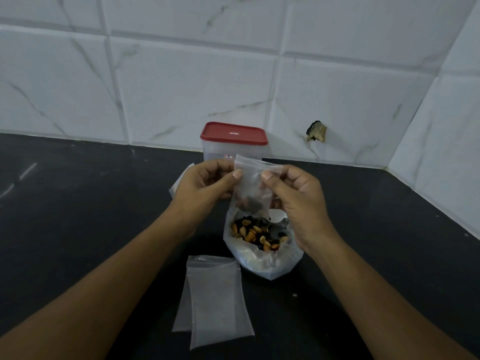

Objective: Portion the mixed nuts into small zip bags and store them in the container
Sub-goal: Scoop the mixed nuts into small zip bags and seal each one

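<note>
Head view, looking down over both forearms at a dark table (78, 209) that runs into a corner of white marbled wall tiles (181, 74).

Both hands are raised above the table and meet at a small zip bag (250, 185), which hangs upright between them. The left hand (205, 183) pinches the bag's upper left edge between thumb and curled fingers. The right hand (293, 193) pinches the upper right edge the same way, thumb in front. The thumbs lie near each other across the clear plastic. A few dark pieces sit at the bottom of this bag; what they are is too blurred to tell.

Right under the held bag, a big clear bag (265, 263) stands on the table with its mouth open upward. Inside it the mixed nuts (255, 235) show as a heap of orange-yellow and dark bits. The lower edge of the small zip bag hangs just above this open mouth.

Nearer the camera and a little to the left, two empty zip bags (218, 300) lie flat on the table, one partly over the other, the lower one sticking out on the left.

Behind the hands, close to the wall, stands the container (215, 152), a clear box with a red lid (233, 133) on top. A bit of crumpled clear plastic (178, 184) peeks out behind the left hand. To the right of the container, one wall tile has a dark broken spot (317, 131).
</note>
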The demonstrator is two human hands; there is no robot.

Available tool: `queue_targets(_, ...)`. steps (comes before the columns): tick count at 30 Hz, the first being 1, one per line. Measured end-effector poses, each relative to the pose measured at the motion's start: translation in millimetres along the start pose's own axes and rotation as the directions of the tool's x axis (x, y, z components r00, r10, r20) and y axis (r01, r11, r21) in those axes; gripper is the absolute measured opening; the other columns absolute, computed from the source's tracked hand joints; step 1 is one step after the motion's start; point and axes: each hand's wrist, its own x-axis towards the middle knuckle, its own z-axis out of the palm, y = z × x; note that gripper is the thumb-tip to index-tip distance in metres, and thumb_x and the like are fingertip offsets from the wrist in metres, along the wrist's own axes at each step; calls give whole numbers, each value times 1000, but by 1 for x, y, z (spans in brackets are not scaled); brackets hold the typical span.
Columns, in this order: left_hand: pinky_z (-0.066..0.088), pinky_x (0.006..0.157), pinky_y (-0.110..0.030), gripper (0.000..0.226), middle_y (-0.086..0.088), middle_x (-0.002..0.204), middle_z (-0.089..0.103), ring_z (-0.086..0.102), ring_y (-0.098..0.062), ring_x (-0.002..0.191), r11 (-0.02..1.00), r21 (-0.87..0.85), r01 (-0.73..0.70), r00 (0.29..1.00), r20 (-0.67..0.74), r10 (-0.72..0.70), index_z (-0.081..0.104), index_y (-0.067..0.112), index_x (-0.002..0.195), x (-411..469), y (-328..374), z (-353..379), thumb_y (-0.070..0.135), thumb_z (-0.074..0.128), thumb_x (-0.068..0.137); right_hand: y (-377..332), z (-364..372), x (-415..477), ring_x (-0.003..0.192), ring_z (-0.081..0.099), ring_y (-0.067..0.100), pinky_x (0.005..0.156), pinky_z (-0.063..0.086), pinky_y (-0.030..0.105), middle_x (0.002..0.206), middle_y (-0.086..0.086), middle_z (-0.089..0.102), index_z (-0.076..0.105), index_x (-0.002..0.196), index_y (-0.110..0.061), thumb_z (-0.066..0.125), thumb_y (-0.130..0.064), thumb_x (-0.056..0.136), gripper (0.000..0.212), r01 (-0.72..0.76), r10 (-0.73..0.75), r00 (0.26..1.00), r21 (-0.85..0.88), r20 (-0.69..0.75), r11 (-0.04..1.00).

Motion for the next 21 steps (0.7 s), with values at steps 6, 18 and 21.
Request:
queue_targets(6,60,70,-26,12,-13,91,74,71,-16,79,999,-47,0,1000,-19,-1,72,-1,102,0,2,-1,8,66,96,0,1,0,80,69,24,73,63,38,87,11,75,74,102,-7,72,-8,96,7,-8,9,1000,52,-13,999)
queue_targets(18,59,72,-24,8,-9,97,74,71,-16,87,992,-119,29,999,-18,-31,70,5,100,-1,7,-1,9,66,95,-1,0,0,80,71,19,75,62,35,85,5,75,75,98,-12,75,-10,94,4,-26,29,998,72,-46,997)
queue_targets(21,59,72,-25,6,-9,94,75,71,-16,86,993,-108,42,999,-14,-43,71,8,99,-1,5,-1,10,68,94,-2,-1,1,79,72,18,75,63,35,84,6,75,75,100,-7,76,-9,93,7,-26,30,998,74,-56,997)
